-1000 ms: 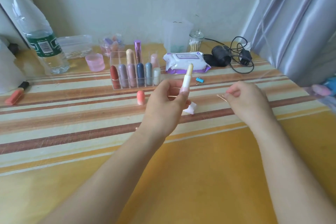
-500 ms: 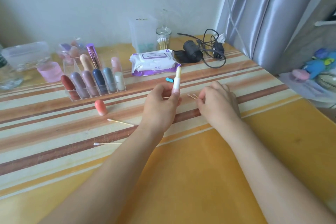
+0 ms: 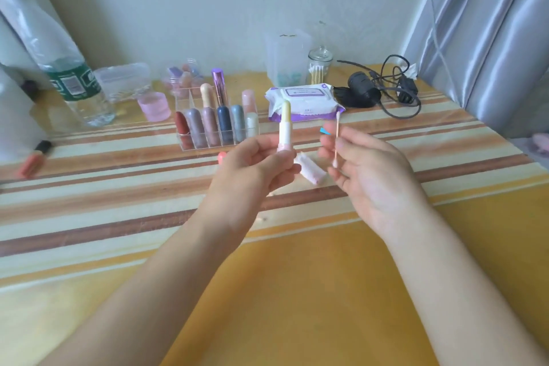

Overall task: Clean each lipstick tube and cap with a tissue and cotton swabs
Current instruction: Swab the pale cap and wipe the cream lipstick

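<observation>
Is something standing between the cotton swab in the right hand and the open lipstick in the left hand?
No, nothing visible. The cotton swab and the lipstick are apart with only air between; the tissue lies lower.

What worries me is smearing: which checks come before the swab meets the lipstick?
1. Upright lipstick gripped by left hand: ok.
2. The lipstick uncapped, stick exposed: ok.
3. One cotton swab pinched by right hand: ok.
4. Both swab tips clean: cannot tell.
5. The swab touching the lipstick: not ok, they are apart.
6. Crumpled tissue lying close by: ok.
</observation>
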